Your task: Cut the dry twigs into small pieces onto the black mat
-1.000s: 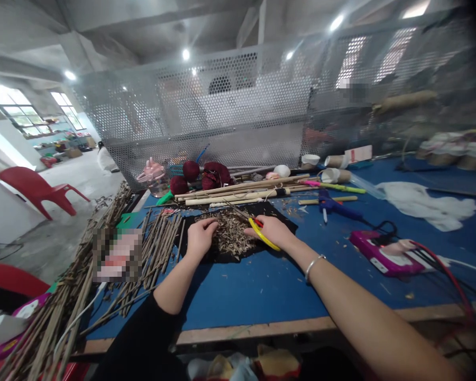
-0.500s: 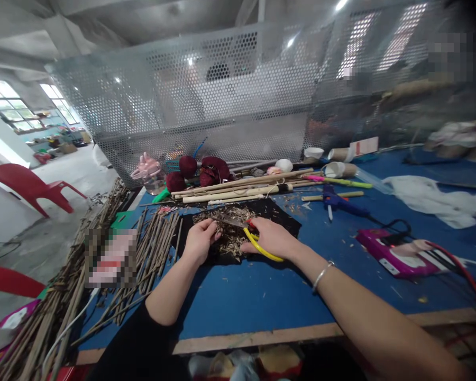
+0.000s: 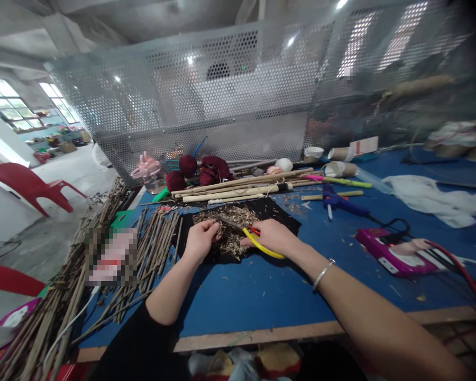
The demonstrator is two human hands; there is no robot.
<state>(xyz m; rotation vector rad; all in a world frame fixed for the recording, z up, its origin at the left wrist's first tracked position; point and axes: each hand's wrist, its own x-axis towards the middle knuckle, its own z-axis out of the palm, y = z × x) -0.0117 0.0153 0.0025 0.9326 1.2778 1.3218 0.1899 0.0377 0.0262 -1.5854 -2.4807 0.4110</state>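
right hand (image 3: 272, 237): scissors (image 3: 261, 246) gripped | left hand (image 3: 200, 241): fingers (image 3: 211, 228) curled, hold cannot be told | risk: fingers may be nicked, blades (image 3: 232, 224) being held so near

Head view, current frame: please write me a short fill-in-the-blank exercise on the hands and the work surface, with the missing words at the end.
1. The right hand holds scissors whose handles show red and ____.
2. The dry plant bits are heaped on a sheet that is ____ in colour.
3. The bracelet is worn on the person's ____ arm.
4. The tabletop is ____ in colour.

Missing words: yellow; black; right; blue.
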